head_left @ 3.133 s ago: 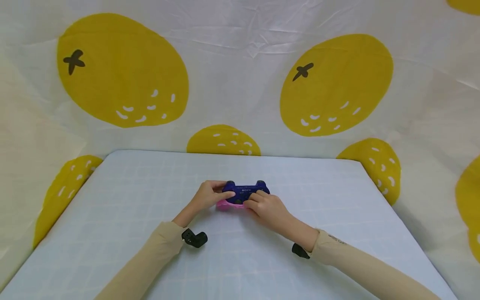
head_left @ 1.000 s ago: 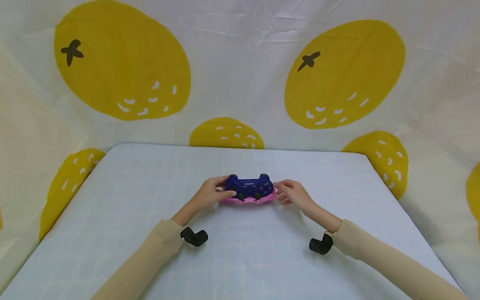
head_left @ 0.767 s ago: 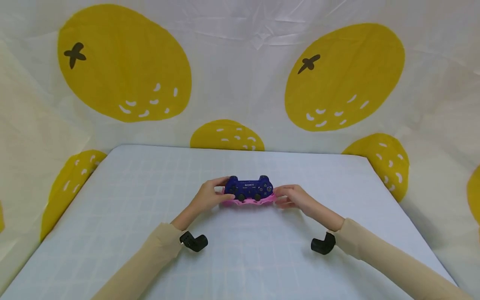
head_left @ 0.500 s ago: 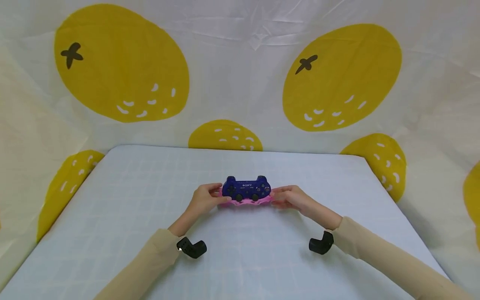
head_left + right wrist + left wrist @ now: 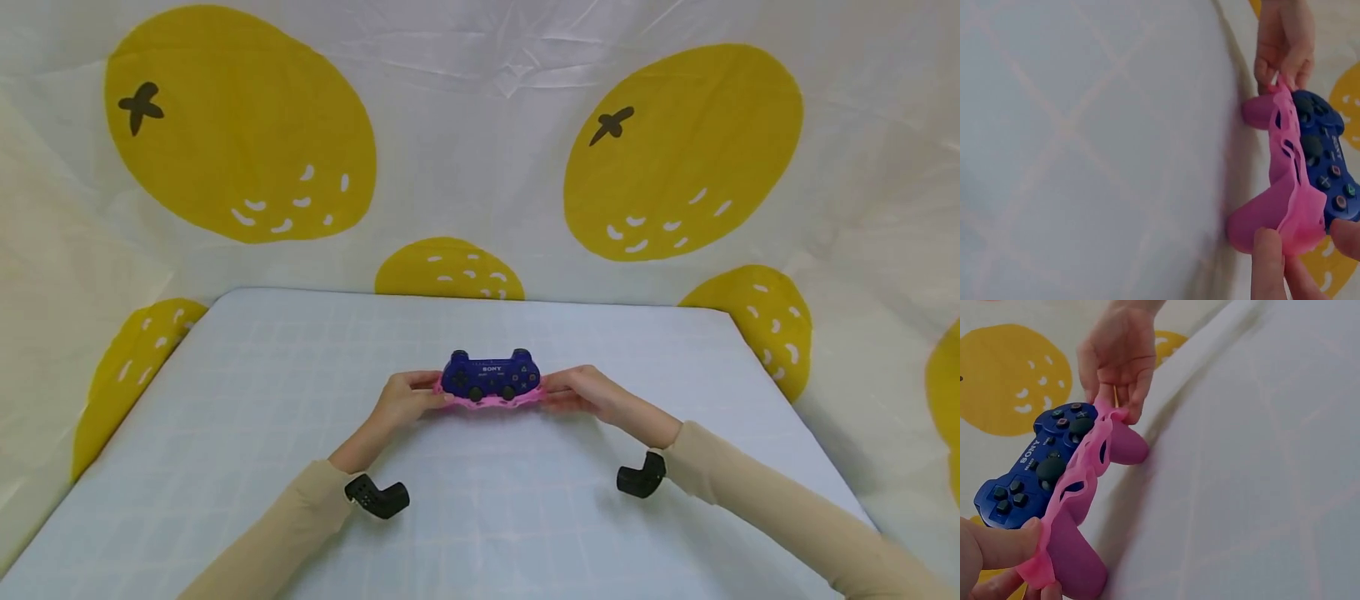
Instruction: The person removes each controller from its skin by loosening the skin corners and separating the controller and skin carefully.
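A dark blue game controller (image 5: 491, 377) marked SONY stands in the middle of the head view, buttons facing me. A pink silicone cover (image 5: 1079, 481) wraps its handles and lower part; the sticks, buttons and upper face stay bare. At the left end, my left hand (image 5: 400, 402) pinches the cover's edge, thumb in front, as the left wrist view shows close up. My right hand (image 5: 590, 392) grips the cover at the opposite end. In the right wrist view its fingers (image 5: 1268, 262) lie against the stretched pink edge. The backs of the handles are hidden in the head view.
The table wears a pale checked cloth (image 5: 480, 517). Behind it hangs a white curtain (image 5: 472, 150) printed with large yellow fruit. A black wrist camera (image 5: 378, 497) sits at the left cuff and another black camera (image 5: 642, 476) at the right.
My right hand has gone from the controller's front to its right end and now grips the cover there. My left thumb has slid off the controller's face to the cover's left edge.
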